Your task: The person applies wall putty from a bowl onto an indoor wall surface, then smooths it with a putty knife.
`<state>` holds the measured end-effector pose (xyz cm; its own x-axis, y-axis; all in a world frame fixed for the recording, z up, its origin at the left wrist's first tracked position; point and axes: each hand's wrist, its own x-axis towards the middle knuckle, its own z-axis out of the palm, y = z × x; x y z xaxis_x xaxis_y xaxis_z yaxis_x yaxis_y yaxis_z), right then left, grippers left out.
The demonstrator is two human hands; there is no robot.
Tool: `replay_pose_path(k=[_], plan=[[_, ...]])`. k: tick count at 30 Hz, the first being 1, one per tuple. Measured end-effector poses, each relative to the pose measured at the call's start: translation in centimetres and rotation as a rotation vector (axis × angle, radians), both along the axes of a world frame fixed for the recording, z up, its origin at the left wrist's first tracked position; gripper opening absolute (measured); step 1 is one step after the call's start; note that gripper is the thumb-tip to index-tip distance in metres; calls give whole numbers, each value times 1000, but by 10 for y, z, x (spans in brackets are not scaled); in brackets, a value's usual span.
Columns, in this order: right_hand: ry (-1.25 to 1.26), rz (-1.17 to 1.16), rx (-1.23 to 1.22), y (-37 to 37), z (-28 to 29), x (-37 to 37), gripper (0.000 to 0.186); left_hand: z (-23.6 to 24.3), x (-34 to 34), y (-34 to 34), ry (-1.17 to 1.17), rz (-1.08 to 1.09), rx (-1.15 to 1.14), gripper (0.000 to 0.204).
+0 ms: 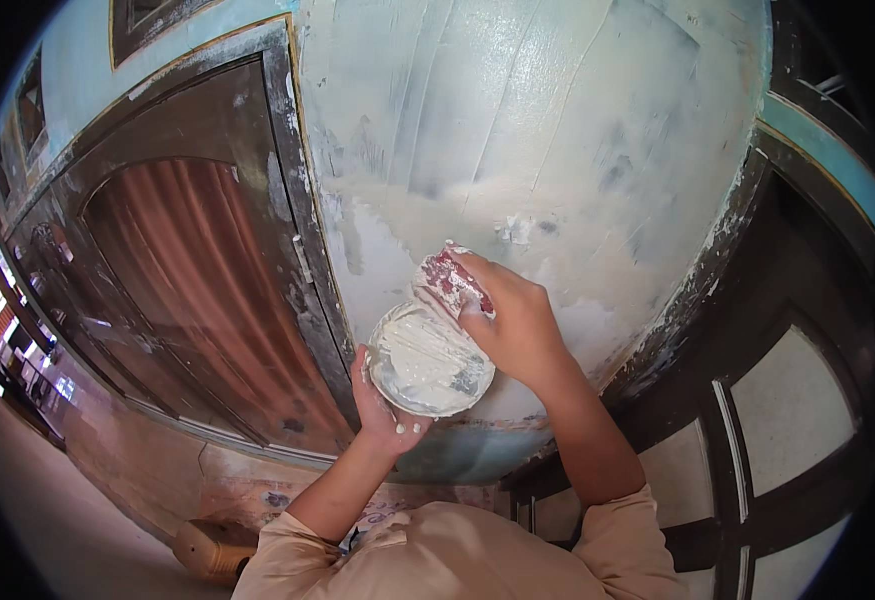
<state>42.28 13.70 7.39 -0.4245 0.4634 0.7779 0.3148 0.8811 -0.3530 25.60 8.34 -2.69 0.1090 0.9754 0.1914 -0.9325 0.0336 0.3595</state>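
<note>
My left hand is wrapped around the side and underside of a shallow round dish, and bits of white stuff cling to its palm. Thick white putty fills much of the dish, smeared in ridges. In my right hand is a red, flat putty scraper, heavily coated with putty, held at the dish's upper rim. Behind both hands stands a wall with broad pale coats over blue-grey paint; its lower part shows rough whitish patches.
On the left is a brown door with a reddish-brown curtain, its dark frame speckled white. A dark door with pale panels stands at the right. Near the lower left, a yellow-brown object sits on the floor.
</note>
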Motion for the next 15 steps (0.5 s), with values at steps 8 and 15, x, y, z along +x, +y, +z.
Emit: replay_pose_path(k=[8,15], plan=[[25,-47,22,8,-10,3,53,-10,1,5,21,-29,-33,68],[-23,35,25,12,-16,1,53,-13,0,4,33,2,-73,68]])
